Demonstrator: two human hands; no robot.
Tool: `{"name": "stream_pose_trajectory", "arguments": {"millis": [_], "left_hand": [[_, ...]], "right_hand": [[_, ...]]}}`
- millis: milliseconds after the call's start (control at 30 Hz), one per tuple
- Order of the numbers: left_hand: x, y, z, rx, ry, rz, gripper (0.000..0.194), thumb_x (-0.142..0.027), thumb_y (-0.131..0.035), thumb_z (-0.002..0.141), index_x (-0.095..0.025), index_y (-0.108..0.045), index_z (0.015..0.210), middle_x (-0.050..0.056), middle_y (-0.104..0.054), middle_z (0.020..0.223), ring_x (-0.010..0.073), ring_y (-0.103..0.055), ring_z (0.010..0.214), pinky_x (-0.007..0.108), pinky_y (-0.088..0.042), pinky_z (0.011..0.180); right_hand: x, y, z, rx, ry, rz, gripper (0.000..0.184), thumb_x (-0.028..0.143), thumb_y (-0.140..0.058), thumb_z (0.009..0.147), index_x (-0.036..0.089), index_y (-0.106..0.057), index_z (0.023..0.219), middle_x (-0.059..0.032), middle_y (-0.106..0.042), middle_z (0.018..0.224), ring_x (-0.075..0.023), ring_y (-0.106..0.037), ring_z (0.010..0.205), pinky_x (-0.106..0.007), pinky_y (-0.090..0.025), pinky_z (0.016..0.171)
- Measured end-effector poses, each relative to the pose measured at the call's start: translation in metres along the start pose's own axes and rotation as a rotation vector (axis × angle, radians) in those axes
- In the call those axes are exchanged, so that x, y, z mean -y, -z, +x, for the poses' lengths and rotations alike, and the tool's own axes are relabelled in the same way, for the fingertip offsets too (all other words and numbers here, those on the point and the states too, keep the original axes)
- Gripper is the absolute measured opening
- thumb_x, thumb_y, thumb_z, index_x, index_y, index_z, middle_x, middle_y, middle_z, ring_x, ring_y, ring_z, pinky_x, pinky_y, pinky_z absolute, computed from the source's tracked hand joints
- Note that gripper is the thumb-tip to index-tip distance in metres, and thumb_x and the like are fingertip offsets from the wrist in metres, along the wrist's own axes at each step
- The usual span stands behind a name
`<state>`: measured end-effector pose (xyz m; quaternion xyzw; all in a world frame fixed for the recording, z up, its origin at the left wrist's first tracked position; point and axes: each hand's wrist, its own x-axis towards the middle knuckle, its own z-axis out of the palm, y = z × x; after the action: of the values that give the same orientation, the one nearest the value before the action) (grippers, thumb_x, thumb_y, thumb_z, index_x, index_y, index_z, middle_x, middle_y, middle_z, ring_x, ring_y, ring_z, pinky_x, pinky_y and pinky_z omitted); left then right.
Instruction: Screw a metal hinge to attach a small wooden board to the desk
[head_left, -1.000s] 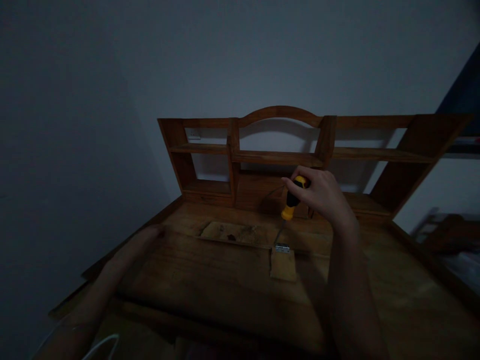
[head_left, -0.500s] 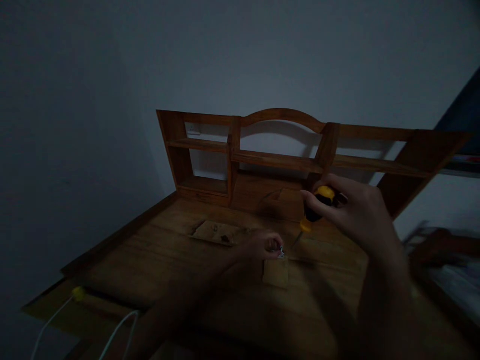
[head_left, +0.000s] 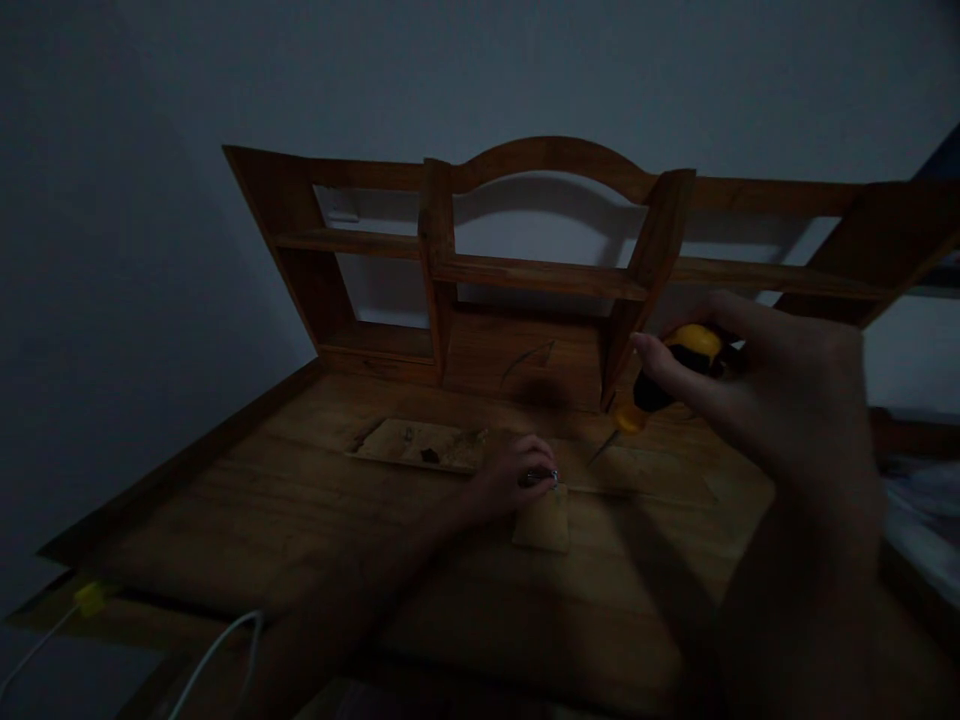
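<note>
In my right hand (head_left: 780, 390) I grip a yellow and black screwdriver (head_left: 652, 385) by its handle, its thin shaft slanting down and left above the desk. Low over the desk, my left hand (head_left: 517, 475) pinches a small shiny metal piece (head_left: 553, 477), mostly hidden by the fingers; its exact kind cannot be made out. Just below those fingertips lies a small light-brown flat piece (head_left: 541, 525), like wood or cardboard. The screwdriver's tip is apart from the metal piece, up and to its right.
A long flat strip (head_left: 416, 445) with dark marks lies left of my left hand on the wooden desk (head_left: 247, 490). Behind stands a wooden shelf unit (head_left: 540, 275) against the wall. A white cord (head_left: 217, 645) and a yellow object (head_left: 91, 598) are at the near left.
The view has shifted, bringing the desk and shelf closer. My right hand with the screwdriver has moved right and up, away from the metal piece; my left hand keeps its pinch.
</note>
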<state>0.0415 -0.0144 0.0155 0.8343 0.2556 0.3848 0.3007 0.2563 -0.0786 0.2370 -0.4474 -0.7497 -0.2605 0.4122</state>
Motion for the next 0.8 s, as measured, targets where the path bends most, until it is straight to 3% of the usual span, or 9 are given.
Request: {"name": "stream_pose_trajectory", "arguments": {"millis": [200, 400, 567, 800], "left_hand": [[0.009, -0.003, 0.000, -0.003, -0.017, 0.054, 0.014, -0.032, -0.068, 0.095, -0.020, -0.075, 0.094, 0.010, -0.067, 0.109, 0.0219, -0.063, 0.108, 0.036, -0.048, 0.099], [0.016, -0.005, -0.002, -0.048, -0.110, 0.093, 0.010, -0.028, -0.069, 0.094, -0.020, -0.073, 0.097, 0.009, -0.066, 0.110, 0.0217, -0.063, 0.107, 0.038, -0.050, 0.097], [0.016, -0.005, -0.005, -0.034, -0.156, 0.156, 0.009, -0.024, -0.067, 0.095, -0.020, -0.071, 0.101, 0.009, -0.066, 0.112, 0.0216, -0.063, 0.109, 0.038, -0.051, 0.097], [0.019, -0.008, -0.006, -0.022, -0.184, 0.230, 0.011, -0.025, -0.064, 0.097, -0.019, -0.071, 0.104, 0.008, -0.067, 0.112, 0.0214, -0.063, 0.110, 0.038, -0.051, 0.098]], "right_hand": [[-0.007, 0.003, 0.000, 0.015, -0.020, -0.008, 0.026, 0.044, -0.071, 0.091, 0.020, -0.067, 0.083, 0.0001, -0.058, 0.064, -0.0143, -0.052, 0.056, -0.031, -0.033, 0.056], [-0.011, 0.005, 0.001, -0.061, -0.017, 0.010, 0.027, 0.044, -0.077, 0.087, 0.020, -0.065, 0.079, 0.0017, -0.056, 0.062, -0.0141, -0.050, 0.053, -0.032, -0.031, 0.054], [-0.009, 0.009, 0.001, 0.012, -0.038, 0.013, 0.021, 0.040, -0.070, 0.093, 0.020, -0.067, 0.085, -0.0014, -0.060, 0.069, -0.0186, -0.055, 0.059, -0.036, -0.035, 0.056], [-0.009, -0.001, 0.003, 0.088, 0.034, 0.058, 0.027, 0.044, -0.073, 0.091, 0.018, -0.071, 0.089, 0.0000, -0.061, 0.067, -0.0155, -0.053, 0.059, -0.031, -0.030, 0.058]]}}
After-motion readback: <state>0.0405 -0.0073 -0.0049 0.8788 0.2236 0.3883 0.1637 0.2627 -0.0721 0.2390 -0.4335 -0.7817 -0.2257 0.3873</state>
